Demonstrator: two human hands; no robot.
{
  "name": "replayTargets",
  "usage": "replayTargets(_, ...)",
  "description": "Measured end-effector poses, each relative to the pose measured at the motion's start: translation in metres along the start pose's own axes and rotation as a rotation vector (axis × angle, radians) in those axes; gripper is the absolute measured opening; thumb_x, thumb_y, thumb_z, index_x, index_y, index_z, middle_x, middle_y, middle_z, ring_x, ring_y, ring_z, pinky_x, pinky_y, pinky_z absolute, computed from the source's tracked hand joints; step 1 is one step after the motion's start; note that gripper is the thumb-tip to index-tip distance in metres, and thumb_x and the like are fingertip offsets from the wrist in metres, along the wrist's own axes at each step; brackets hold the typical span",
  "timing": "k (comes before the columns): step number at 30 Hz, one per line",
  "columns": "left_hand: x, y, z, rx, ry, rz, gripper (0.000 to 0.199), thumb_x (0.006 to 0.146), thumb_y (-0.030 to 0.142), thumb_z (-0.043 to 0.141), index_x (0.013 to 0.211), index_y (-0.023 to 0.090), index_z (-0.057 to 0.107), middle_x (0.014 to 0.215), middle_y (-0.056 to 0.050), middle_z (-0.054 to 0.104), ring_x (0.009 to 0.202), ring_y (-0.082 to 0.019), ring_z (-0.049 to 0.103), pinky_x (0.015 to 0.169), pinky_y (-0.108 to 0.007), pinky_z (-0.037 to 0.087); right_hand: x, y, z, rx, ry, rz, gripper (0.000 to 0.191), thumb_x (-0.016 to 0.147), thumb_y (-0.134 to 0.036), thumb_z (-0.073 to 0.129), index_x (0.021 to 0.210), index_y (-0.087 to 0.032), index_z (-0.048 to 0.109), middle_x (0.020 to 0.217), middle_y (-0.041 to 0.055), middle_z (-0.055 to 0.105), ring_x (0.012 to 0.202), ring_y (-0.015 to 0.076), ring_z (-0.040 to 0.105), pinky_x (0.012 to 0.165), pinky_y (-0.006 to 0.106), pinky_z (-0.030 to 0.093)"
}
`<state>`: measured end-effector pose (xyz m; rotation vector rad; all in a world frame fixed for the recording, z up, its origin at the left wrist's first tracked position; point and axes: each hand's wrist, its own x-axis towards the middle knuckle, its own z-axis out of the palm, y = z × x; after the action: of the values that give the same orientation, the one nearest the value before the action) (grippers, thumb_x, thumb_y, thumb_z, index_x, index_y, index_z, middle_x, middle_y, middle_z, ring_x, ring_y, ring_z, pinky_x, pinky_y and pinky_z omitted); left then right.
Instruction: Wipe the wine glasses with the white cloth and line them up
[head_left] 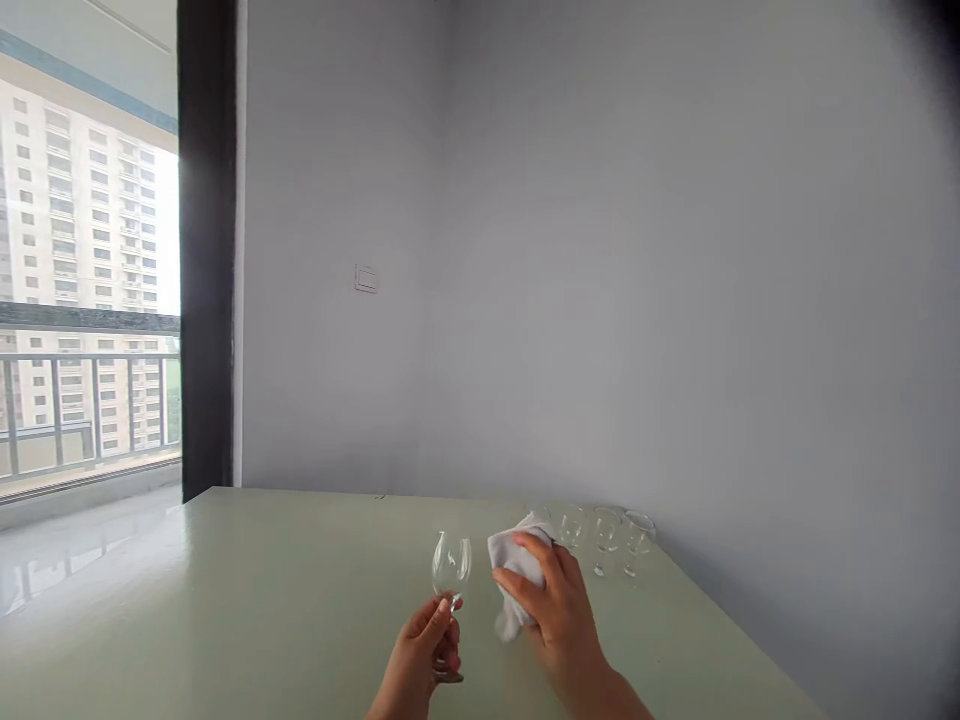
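A small clear wine glass [451, 565] is upright in my left hand [431, 637], whose fingers close around its stem. The foot of the glass shows just below those fingers. To the right, my right hand [559, 610] grips a bunched white cloth [517, 560], and one end of the cloth hangs down beneath the fingers. A gap separates the cloth from the glass. Behind my right hand, several more stemmed glasses [605, 532] stand in a row, partly hidden by the cloth and hand.
A pale green, glossy tabletop [300, 590] lies under my hands, its right edge running along a grey wall [712, 300]. A light switch [366, 279] is on the wall at the back. On the left, past a dark door frame [208, 250], is a balcony railing [90, 405].
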<state>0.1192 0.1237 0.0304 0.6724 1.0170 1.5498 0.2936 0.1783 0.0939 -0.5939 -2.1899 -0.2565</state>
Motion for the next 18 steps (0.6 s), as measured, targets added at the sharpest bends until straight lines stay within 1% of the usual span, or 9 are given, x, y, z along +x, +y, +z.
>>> replayTargets(2,0.003,-0.016,0.004,-0.003,0.006,-0.011,0.060,0.043,0.068,0.072,0.071,0.017,0.058,0.045,0.009,0.045,0.037,-0.005,0.039,0.040,-0.019,0.026,0.000,-0.015,0.013,0.015,-0.049,-0.110,0.044,0.075,-0.016,0.052,0.117,-0.028,0.057,0.131,0.0073,0.051,0.108,0.0324,0.050,0.088,0.051,0.041)
replayTargets(4,0.002,-0.030,0.005,-0.004,0.010,-0.030,0.061,0.036,0.068,0.074,0.066,0.018,0.055,0.041,0.009,0.043,0.036,-0.006,0.037,0.039,-0.019,0.025,-0.001,-0.025,0.028,0.093,-0.154,-0.211,0.047,0.080,-0.030,0.056,0.126,-0.025,0.050,0.136,0.0062,0.049,0.123,0.0353,0.040,0.100,0.054,0.032)
replayTargets(7,-0.005,-0.039,0.003,-0.009,-0.011,-0.042,0.059,0.043,0.070,0.071,0.064,0.018,0.055,0.041,0.008,0.044,0.036,-0.005,0.037,0.041,-0.020,0.026,-0.004,-0.029,0.049,0.272,-0.149,-0.200,0.049,0.084,-0.031,0.053,0.131,-0.023,0.044,0.139,0.0057,0.046,0.132,0.0323,0.030,0.108,0.052,0.022)
replayTargets(9,-0.009,-0.037,0.001,-0.018,-0.078,-0.028,0.055,0.051,0.070,0.067,0.061,0.017,0.054,0.041,0.007,0.044,0.036,-0.004,0.035,0.042,-0.020,0.025,-0.004,-0.028,0.058,0.441,-0.023,-0.006,0.044,0.087,-0.030,0.047,0.131,-0.024,0.044,0.138,0.0065,0.047,0.130,0.0292,0.034,0.108,0.050,0.023)
replayTargets(11,-0.010,-0.033,-0.002,-0.048,-0.179,-0.011,0.052,0.056,0.067,0.067,0.058,0.016,0.054,0.041,0.006,0.044,0.036,-0.004,0.034,0.042,-0.019,0.022,-0.001,-0.029,0.061,0.690,0.083,0.384,0.040,0.089,-0.040,0.042,0.123,-0.022,0.053,0.130,0.0091,0.054,0.122,0.0290,0.045,0.103,0.046,0.032)
replayTargets(13,-0.009,-0.029,-0.004,-0.115,-0.280,-0.028,0.049,0.059,0.064,0.068,0.061,0.016,0.057,0.041,0.006,0.044,0.036,-0.003,0.032,0.041,-0.019,0.019,0.006,-0.029,0.063,1.009,0.082,0.798,0.052,0.087,-0.057,0.036,0.107,-0.018,0.063,0.110,0.0124,0.066,0.106,0.0297,0.057,0.091,0.042,0.043)
replayTargets(15,-0.008,-0.028,-0.006,-0.198,-0.377,-0.069,0.047,0.061,0.060,0.069,0.066,0.015,0.061,0.040,0.007,0.042,0.034,-0.002,0.027,0.040,-0.019,0.017,0.013,-0.026,0.065,1.386,-0.035,1.027,0.068,0.080,-0.071,0.029,0.095,-0.016,0.066,0.087,0.0121,0.071,0.082,0.0274,0.064,0.072,0.039,0.050)
replayTargets(16,-0.007,-0.028,-0.007,-0.233,-0.421,-0.086,0.045,0.062,0.059,0.069,0.068,0.014,0.063,0.040,0.007,0.041,0.034,-0.002,0.025,0.040,-0.019,0.017,0.016,-0.023,0.068,1.576,-0.128,1.057,0.073,0.077,-0.076,0.028,0.094,-0.016,0.066,0.082,0.0115,0.071,0.074,0.0256,0.064,0.064,0.036,0.049)
replayTargets(18,-0.007,-0.029,-0.007,-0.274,-0.481,-0.091,0.043,0.063,0.057,0.069,0.070,0.014,0.064,0.040,0.008,0.039,0.033,-0.002,0.023,0.039,-0.019,0.016,0.017,-0.019,0.077,1.887,-0.332,1.032,0.078,0.071,-0.080,0.031,0.099,-0.016,0.064,0.087,0.0112,0.071,0.073,0.0232,0.064,0.059,0.032,0.047)
